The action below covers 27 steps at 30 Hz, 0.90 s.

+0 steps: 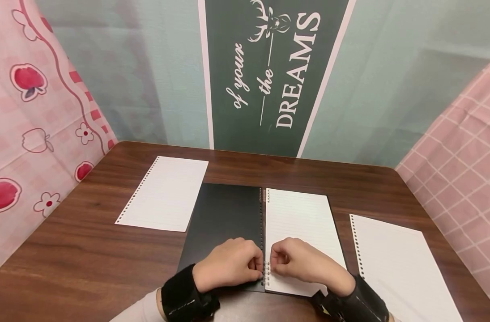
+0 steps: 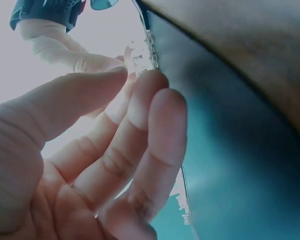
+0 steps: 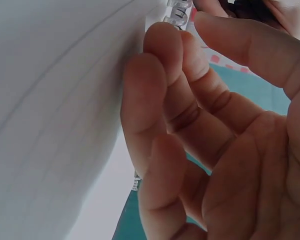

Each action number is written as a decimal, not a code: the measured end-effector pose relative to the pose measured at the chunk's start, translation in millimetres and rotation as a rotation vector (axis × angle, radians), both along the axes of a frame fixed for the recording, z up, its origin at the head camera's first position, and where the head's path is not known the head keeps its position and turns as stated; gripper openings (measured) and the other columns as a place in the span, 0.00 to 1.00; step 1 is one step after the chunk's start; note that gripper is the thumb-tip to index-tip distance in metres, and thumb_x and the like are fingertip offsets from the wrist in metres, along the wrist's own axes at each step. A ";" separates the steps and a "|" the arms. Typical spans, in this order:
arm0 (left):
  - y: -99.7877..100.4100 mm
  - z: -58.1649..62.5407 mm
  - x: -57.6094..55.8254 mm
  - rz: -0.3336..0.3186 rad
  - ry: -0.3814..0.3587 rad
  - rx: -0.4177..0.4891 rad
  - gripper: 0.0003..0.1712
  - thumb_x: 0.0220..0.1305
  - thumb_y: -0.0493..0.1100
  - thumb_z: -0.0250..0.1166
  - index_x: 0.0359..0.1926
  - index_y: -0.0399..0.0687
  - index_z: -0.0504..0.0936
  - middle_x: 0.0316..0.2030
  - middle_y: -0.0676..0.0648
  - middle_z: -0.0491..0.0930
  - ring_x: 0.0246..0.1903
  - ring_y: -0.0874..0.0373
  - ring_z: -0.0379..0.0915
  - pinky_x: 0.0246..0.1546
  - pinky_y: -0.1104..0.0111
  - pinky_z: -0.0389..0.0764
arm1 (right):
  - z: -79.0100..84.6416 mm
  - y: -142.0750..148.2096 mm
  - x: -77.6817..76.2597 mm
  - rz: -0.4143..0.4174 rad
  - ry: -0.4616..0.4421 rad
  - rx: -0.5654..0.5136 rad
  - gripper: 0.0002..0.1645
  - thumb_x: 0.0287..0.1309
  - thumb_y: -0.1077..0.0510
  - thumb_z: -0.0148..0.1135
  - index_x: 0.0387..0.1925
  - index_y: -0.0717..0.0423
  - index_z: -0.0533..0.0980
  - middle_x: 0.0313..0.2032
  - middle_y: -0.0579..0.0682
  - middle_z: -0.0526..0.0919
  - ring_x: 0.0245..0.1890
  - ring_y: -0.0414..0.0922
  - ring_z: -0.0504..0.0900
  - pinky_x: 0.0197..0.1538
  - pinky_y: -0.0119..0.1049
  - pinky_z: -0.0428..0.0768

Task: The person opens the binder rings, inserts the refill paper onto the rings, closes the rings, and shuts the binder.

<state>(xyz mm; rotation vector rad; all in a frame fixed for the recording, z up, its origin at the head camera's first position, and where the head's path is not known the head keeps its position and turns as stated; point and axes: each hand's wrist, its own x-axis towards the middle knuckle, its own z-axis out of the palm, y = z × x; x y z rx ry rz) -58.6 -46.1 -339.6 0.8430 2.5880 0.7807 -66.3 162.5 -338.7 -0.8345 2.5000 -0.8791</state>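
Note:
A ring-bound notebook (image 1: 301,223) lies open, with a black cover (image 1: 228,214) on the left and a stack of lined white pages on the right. Clear plastic binder rings (image 1: 267,273) run along the middle. At their near end, my left hand (image 1: 234,264) has its thumb and fingertips on the rings from the cover side. Facing it, my right hand (image 1: 305,261) pinches at the same rings from the page side, its knuckles over the paper. Both wrist views show curled fingers and rings (image 2: 151,50) beside the fingertips. The exact grip is partly hidden.
One loose punched sheet (image 1: 164,192) lies at the back left of the brown wooden table (image 1: 87,250). Another punched sheet (image 1: 398,264) is to the right of the notebook. Patterned pink cloth hangs at both sides, and a green cloth (image 1: 269,89) hangs behind.

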 end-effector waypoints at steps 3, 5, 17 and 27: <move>1.4 -0.2 1.6 -0.004 -0.003 0.004 0.12 0.53 0.42 0.72 0.19 0.62 0.79 0.15 0.65 0.72 0.18 0.72 0.67 0.18 0.74 0.69 | -0.2 1.2 2.2 0.005 -0.015 -0.009 0.10 0.52 0.65 0.68 0.22 0.49 0.77 0.18 0.35 0.72 0.20 0.27 0.67 0.26 0.25 0.68; 2.3 -0.8 2.3 -0.007 -0.003 0.005 0.12 0.53 0.42 0.72 0.19 0.62 0.79 0.15 0.65 0.72 0.18 0.72 0.67 0.18 0.74 0.69 | -0.8 2.1 3.2 0.020 -0.036 -0.024 0.10 0.52 0.64 0.69 0.22 0.50 0.78 0.18 0.35 0.73 0.20 0.27 0.67 0.25 0.25 0.68; 5.1 -5.2 2.3 -0.013 0.003 0.003 0.14 0.52 0.41 0.71 0.17 0.62 0.78 0.14 0.66 0.70 0.18 0.72 0.67 0.18 0.74 0.69 | -6.1 3.9 9.3 0.061 -0.122 -0.100 0.04 0.54 0.63 0.68 0.25 0.53 0.81 0.17 0.39 0.79 0.18 0.25 0.68 0.22 0.24 0.67; 6.3 -8.5 0.3 -0.003 0.018 0.006 0.15 0.52 0.37 0.68 0.16 0.62 0.78 0.12 0.65 0.68 0.16 0.71 0.65 0.15 0.74 0.68 | -10.2 2.7 11.9 0.015 -0.073 -0.107 0.07 0.54 0.65 0.68 0.26 0.51 0.81 0.19 0.36 0.77 0.21 0.25 0.70 0.27 0.25 0.72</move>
